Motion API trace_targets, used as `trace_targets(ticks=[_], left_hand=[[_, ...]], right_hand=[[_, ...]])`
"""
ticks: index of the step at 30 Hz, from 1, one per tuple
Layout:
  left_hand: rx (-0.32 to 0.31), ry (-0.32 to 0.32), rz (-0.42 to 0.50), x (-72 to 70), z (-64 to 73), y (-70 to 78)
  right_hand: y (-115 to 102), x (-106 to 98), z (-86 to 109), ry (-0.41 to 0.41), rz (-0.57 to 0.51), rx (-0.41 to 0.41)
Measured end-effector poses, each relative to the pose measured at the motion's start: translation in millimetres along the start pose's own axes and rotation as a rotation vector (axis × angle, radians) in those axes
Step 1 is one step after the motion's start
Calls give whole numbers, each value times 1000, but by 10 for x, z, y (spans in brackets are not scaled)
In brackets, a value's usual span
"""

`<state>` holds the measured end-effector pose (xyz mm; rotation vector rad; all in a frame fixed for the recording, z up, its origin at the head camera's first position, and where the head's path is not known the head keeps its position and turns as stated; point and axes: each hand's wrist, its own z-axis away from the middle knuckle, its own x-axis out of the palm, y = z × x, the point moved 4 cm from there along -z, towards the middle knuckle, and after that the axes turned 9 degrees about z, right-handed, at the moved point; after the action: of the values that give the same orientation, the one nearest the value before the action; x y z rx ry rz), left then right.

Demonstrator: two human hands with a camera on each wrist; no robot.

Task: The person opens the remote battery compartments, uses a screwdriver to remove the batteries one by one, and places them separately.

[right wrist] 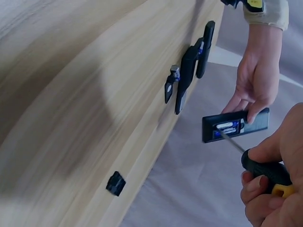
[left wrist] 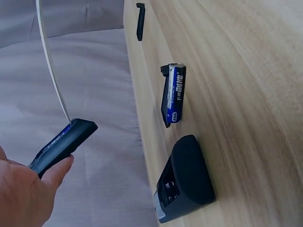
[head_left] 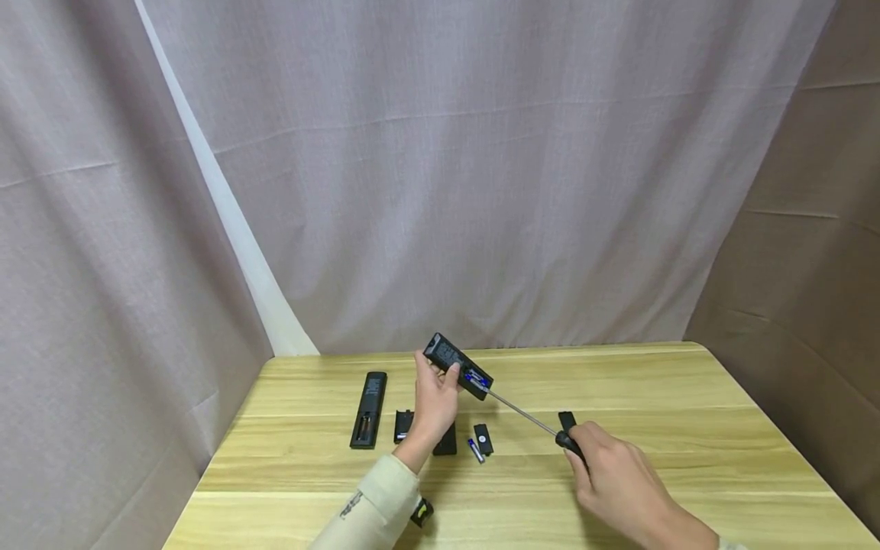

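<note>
My left hand (head_left: 436, 405) holds a black remote control (head_left: 448, 356) raised over the table, its back turned toward me. The battery compartment is uncovered, and blue batteries (right wrist: 226, 127) lie inside it. My right hand (head_left: 622, 477) grips the dark handle of a screwdriver (head_left: 522, 413), which has a yellow part (right wrist: 283, 190) showing in the right wrist view. Its long metal shaft points up and left, with the tip right at the compartment's end by the batteries. The left thumb lies across the remote's back next to the compartment.
A second remote (head_left: 369, 409) with its compartment uncovered lies on the left of the wooden table (head_left: 687, 428). Another remote (left wrist: 191, 175) is partly behind my left wrist. Beside it lie a loose blue battery (head_left: 476, 451) and a black cover (head_left: 484, 439). Another small black piece (right wrist: 116, 183) lies farther right.
</note>
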<state>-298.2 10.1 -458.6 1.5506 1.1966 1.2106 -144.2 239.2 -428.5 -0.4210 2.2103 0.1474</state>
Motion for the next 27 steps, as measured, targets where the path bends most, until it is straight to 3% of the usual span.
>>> trace_targets(ticks=[6, 11, 18, 27], left_hand=[[47, -5, -108, 7, 10, 0], [67, 9, -130, 8, 16, -23], [63, 31, -95, 3, 29, -36], [34, 42, -10, -43, 9, -71]], right_hand=[[-90, 14, -74, 4, 19, -19], [-133, 16, -111, 5, 45, -45], [-102, 55, -98, -14, 56, -68], [39, 151, 6, -13, -73, -32]])
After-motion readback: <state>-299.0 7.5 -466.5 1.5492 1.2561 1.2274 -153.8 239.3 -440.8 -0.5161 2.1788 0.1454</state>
